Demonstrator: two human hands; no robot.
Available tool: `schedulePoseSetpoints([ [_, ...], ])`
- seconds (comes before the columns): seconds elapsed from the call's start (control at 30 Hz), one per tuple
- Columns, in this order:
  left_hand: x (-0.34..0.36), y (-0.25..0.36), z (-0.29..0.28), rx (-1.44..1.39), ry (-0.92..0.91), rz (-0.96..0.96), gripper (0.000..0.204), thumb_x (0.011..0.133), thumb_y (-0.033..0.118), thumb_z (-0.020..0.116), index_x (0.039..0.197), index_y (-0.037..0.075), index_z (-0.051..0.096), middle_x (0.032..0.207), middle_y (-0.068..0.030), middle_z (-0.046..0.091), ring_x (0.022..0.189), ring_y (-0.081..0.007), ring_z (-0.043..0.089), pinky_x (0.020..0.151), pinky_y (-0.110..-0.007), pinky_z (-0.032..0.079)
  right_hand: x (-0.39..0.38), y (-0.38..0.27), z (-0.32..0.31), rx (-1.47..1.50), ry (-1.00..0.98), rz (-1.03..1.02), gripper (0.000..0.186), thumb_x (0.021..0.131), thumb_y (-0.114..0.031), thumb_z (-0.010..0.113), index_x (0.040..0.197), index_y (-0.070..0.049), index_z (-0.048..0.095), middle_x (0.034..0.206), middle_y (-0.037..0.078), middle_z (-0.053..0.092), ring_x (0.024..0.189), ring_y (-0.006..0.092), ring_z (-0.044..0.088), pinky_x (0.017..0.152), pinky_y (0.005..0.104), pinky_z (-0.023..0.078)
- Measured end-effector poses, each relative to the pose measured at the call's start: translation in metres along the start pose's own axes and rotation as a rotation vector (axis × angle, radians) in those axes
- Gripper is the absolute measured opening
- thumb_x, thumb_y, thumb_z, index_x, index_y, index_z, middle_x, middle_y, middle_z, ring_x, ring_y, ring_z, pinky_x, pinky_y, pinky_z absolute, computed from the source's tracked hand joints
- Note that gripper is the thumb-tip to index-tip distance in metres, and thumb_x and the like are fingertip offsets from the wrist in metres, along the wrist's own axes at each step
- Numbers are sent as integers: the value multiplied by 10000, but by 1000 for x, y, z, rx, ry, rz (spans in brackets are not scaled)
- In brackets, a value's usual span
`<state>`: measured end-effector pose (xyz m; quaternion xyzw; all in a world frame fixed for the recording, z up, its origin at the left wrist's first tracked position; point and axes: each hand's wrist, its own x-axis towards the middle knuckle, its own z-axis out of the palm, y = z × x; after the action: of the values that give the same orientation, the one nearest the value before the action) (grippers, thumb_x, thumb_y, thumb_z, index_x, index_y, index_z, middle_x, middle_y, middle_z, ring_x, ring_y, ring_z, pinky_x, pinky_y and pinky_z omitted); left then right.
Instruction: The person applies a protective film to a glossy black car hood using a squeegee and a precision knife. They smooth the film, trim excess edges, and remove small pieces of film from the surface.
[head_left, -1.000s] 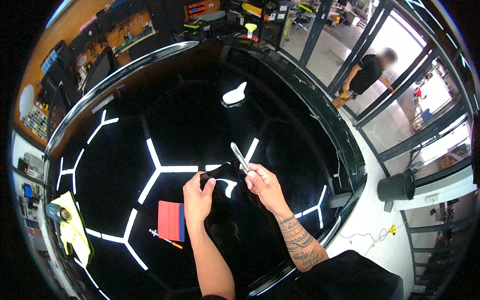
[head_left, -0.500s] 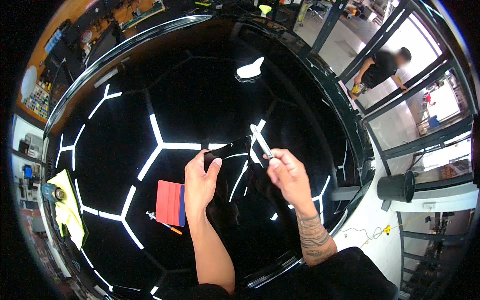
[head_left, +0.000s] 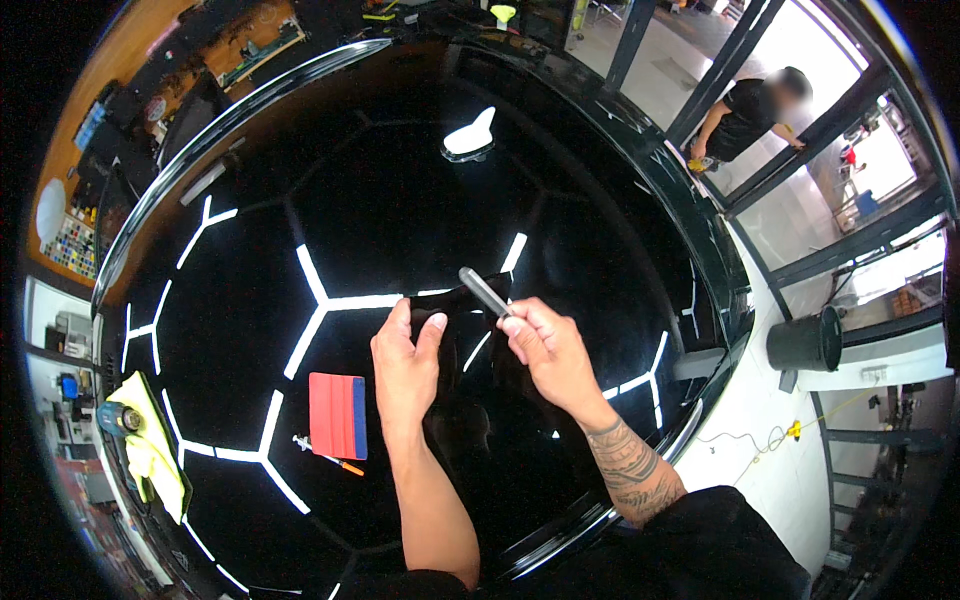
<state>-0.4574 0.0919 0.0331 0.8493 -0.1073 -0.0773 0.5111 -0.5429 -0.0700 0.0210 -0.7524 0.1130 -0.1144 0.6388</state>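
My left hand (head_left: 405,365) pinches the edge of a glossy black film (head_left: 450,303) between thumb and fingers. My right hand (head_left: 550,355) is closed round a slim silver-grey cutter knife (head_left: 485,292), its rounded end pointing up and left over the film; no blade can be made out. Both hands are above a glossy black car roof (head_left: 390,220), whose reflections make the film's outline hard to follow. Left of my left forearm lies a red squeegee (head_left: 337,415) with a blue edge. A small tool with an orange end (head_left: 350,467) sticks out from under it.
A white fin antenna (head_left: 468,138) rises from the far roof. At the left edge a heat gun (head_left: 122,418) rests on a yellow cloth (head_left: 160,455). A black bucket (head_left: 803,342) stands right of the car; another person (head_left: 750,118) bends near the frames behind it.
My right hand has moved left, nearer my left hand, and the cutter knife now leans further left. My left hand still grips the film. The whole view has shifted slightly.
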Motion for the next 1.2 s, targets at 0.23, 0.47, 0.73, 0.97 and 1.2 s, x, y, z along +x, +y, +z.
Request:
schedulePoseSetpoints([
  [0.23, -7, 10, -22, 141, -588, 62, 209, 918, 132, 610, 1013, -54, 604, 811, -189, 640, 740, -310, 625, 702, -387, 475, 8, 4, -26, 152, 30, 35, 197, 1016, -224, 524, 997, -36, 577, 677, -53, 437, 561, 26, 367, 511, 199, 305],
  [0.47, -9, 14, -17, 148, -569, 83, 158, 893, 118, 650, 925, -34, 618, 698, -154, 610, 606, -260, 574, 606, -386, 426, 8, 2, -18, 214, -324, 134, 215, 938, -248, 656, 981, -38, 638, 758, -47, 523, 632, 40, 435, 567, 214, 358],
  [0.73, -7, 8, -19, 109, -503, 24, 227, 816, 141, 733, 921, -39, 642, 743, -163, 654, 651, -272, 619, 637, -371, 467, 10, 5, -20, -17, -284, 163, 166, 888, -175, 690, 830, -32, 629, 680, -57, 514, 644, 41, 447, 593, 249, 369],
  [0.97, -10, -15, -13, 105, -328, 83, 252, 757, 99, 759, 955, -10, 646, 890, -183, 702, 915, -303, 705, 823, -370, 530, 7, 15, -15, -459, -167, 84, 185, 871, -132, 668, 783, 10, 590, 613, 13, 499, 597, 74, 468, 545, 287, 384],
  [1.2, -26, -11, -95, 161, -361, 99, 279, 823, 145, 707, 1058, -4, 676, 970, -171, 704, 925, -277, 689, 809, -378, 526, 5, 2, -12, -132, -146, 130, 160, 907, -158, 663, 838, -16, 634, 641, -51, 518, 579, 27, 441, 515, 231, 339],
])
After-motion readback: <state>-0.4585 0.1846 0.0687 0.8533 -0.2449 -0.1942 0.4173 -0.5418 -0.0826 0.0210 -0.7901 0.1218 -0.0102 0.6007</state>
